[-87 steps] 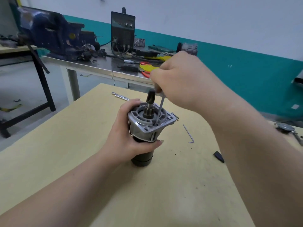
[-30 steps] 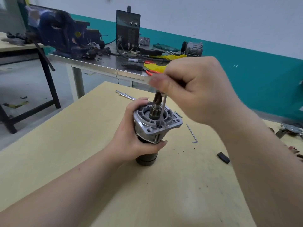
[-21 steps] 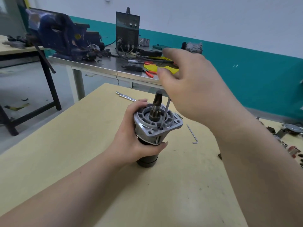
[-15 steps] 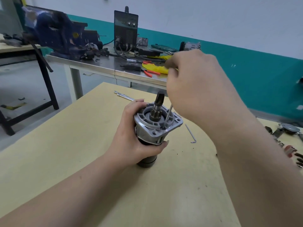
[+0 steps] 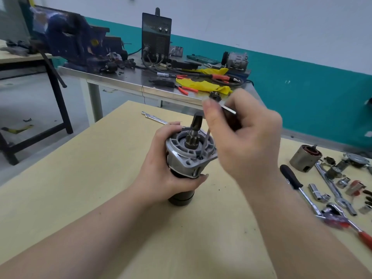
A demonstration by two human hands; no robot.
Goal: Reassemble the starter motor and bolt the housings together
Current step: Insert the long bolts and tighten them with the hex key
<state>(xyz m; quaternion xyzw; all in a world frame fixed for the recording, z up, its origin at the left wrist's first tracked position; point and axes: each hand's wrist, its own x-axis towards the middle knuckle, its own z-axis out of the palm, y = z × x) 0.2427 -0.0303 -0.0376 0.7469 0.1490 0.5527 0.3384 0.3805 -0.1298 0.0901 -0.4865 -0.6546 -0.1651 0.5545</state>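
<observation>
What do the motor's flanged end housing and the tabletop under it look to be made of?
End housing: probably cast aluminium, matte pale grey with moulded ribs and holes. Tabletop: likely laminated or painted wood board, smooth pale yellow with no visible grain.

- Even, bright indoor light, with only soft shadows under the forearms on the pale surface (image 5: pixel 80 188).
- Right hand (image 5: pixel 247 141) smeared by motion blur.
- Wide-angle lens bends the room at the edges.
</observation>
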